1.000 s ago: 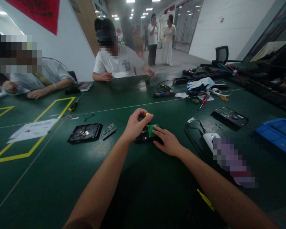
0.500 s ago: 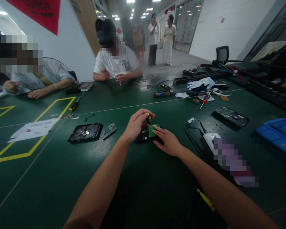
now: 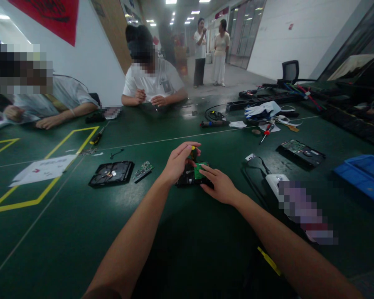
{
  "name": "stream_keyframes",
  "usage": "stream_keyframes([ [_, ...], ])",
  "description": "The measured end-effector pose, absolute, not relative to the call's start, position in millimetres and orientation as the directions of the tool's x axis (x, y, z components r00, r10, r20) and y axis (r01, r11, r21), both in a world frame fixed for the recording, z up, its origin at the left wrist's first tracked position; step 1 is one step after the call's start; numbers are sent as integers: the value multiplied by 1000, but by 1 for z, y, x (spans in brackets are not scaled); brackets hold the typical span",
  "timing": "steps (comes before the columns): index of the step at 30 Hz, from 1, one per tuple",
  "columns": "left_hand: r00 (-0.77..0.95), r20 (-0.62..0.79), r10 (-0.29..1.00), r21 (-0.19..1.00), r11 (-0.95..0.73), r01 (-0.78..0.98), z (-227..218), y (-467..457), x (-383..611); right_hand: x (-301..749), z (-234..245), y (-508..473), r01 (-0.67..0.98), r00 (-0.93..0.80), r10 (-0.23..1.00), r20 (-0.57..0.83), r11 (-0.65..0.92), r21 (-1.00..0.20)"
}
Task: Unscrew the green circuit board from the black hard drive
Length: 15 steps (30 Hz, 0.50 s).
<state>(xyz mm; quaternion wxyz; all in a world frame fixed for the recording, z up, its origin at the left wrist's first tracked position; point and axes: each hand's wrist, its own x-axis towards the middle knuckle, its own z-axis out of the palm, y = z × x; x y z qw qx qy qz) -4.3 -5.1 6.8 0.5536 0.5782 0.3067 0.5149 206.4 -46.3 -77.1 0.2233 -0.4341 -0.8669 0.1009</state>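
In front of me a hard drive (image 3: 187,178) with a green circuit board (image 3: 198,170) lies on the dark green table. My left hand (image 3: 179,162) is closed round the yellow and black handle of a screwdriver (image 3: 193,153), held upright over the drive; its tip is hidden. On the drive's right side rests my right hand (image 3: 217,182), fingers stretched across the green board. A second hard drive (image 3: 111,173) lies to the left, beside a loose circuit board (image 3: 143,170). Another drive (image 3: 301,153) with its board showing is at the right.
At right are a white device (image 3: 277,182) with a cable and a blue tray (image 3: 364,174). A red screwdriver (image 3: 267,133), gloves (image 3: 263,110) and an electric screwdriver (image 3: 215,123) lie farther back. Another screwdriver (image 3: 97,137) and paper (image 3: 42,169) lie left. Co-workers sit across the table.
The screwdriver handle in my left hand has turned or tilted slightly. My right hand stays in place on the board. The person opposite has shifted their hands a little.
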Motion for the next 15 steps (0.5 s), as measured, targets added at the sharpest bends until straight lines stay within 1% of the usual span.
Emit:
stream_keyframes([
  [5,174,299,938,954,-297,-43,8,-2,-9,206,-77,-46,703,-525,796,300,605,-374],
  [9,165,324,932,943,-333,29,11,-4,-10,206,-76,-47,710,-520,802,294,597,-373],
  [12,180,299,937,951,-308,24,15,-7,-8,206,-76,-47,709,-523,802,289,598,-374],
  [15,239,270,933,963,-267,-44,15,-9,-5,206,-75,-47,714,-518,806,287,592,-374],
])
